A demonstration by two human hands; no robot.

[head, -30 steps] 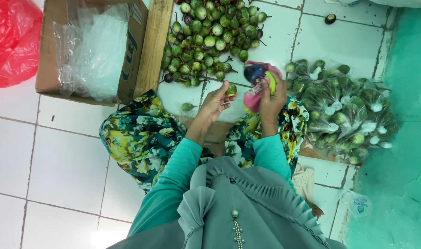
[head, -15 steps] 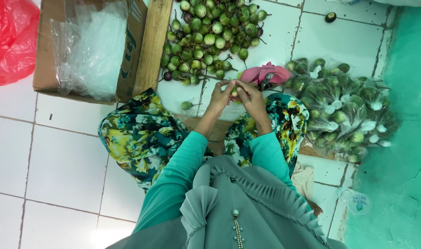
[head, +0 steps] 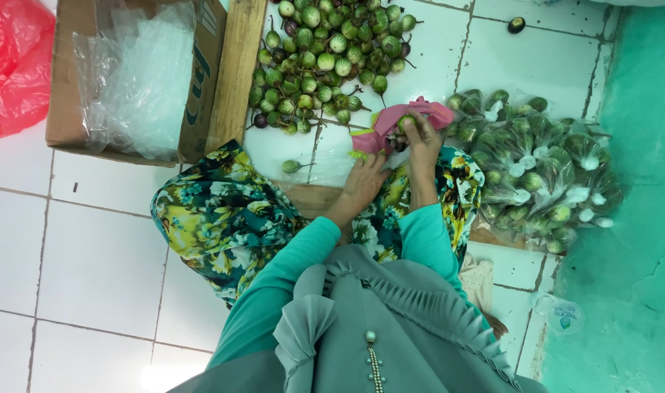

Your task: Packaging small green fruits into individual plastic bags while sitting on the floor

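A white tiled floor (head: 92, 262) carries everything here, and the person sits on it in a floral skirt (head: 223, 218) with teal sleeves reaching forward. To the person's left stands an open cardboard box (head: 201, 80) lined with clear plastic sheeting (head: 136, 73), and a red plastic bag (head: 12, 65) lies past it at the edge of view. Straight ahead is a loose heap of small round green eggplants (head: 325, 51), some with purple skin and thin stems. To the right lies a pile of clear bags of eggplants (head: 536, 167), each knotted shut.

Between the two piles, just ahead of the knees, is a pink cloth (head: 401, 120), its long axis running from lower left to upper right. The right hand (head: 423, 142) is the nearer one: its fingers are closed over the cloth's middle and pinch a green eggplant (head: 407, 122) against it. The left hand (head: 365, 182) lies lower and closer to the body, fingers loosely curled just under the cloth's fringed left end; whether it grips anything I cannot tell. The two hands sit close but not touching.

A single stray eggplant (head: 291, 167) rests on the floor just beside the left knee, apart from the heap.
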